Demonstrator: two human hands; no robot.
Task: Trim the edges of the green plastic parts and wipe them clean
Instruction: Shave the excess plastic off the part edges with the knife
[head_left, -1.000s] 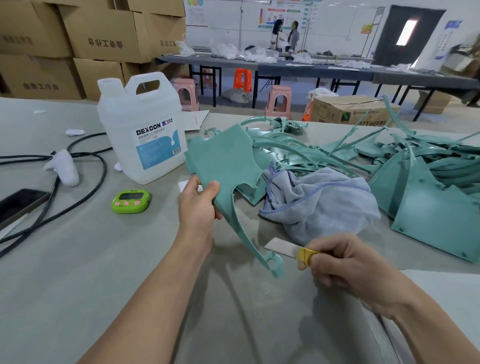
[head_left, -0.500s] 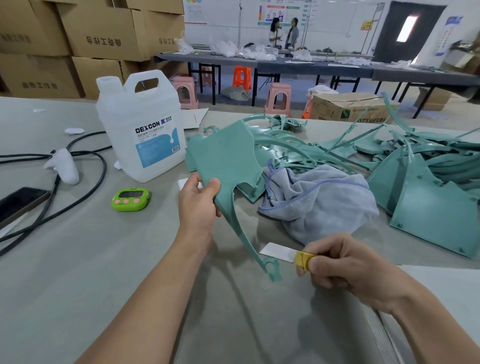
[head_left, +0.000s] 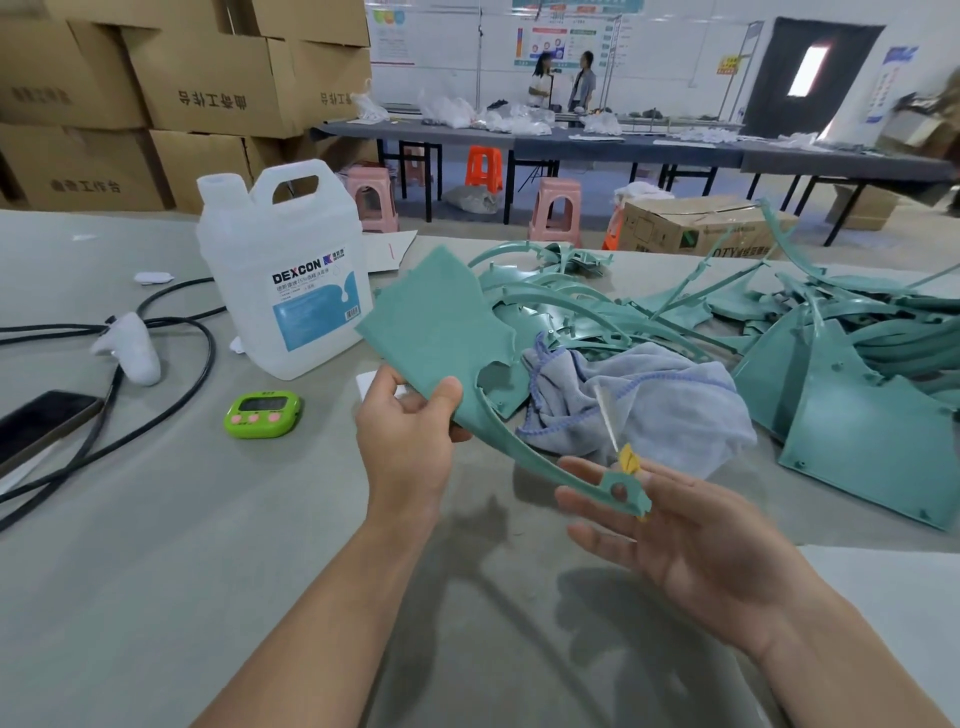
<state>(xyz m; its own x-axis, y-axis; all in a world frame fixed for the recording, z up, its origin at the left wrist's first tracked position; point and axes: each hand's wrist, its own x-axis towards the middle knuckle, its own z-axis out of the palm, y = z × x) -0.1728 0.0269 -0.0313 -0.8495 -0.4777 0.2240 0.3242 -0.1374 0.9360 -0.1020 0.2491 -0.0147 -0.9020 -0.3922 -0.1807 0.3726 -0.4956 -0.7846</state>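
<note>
Judging from the tabletop (head_left: 130, 571), the job is far from over: a large tangle of green parts (head_left: 841, 332) is heaped beyond and to the right of the grey cloth (head_left: 649, 400), and nothing shows which of them have been trimmed or wiped. One green part (head_left: 447, 322) is in hand, lifted clear of the tabletop just left of the cloth, its flat panel up toward the white jug (head_left: 291, 280) and its thin curved arm sweeping down to a tab with a hole. The left hand (head_left: 410, 441) pinches the panel's lower edge, thumb on the near face and fingers behind. The right hand (head_left: 685, 540) lies palm up with its fingers spread loosely under the tab end, touching or nearly touching it; a yellow-handled blade (head_left: 615, 431) stands up from between those fingers, blurred, so how firmly it is held cannot be told. This looks like checking or turning the arm's edge before the next cut, with wiping left to do.
</note>
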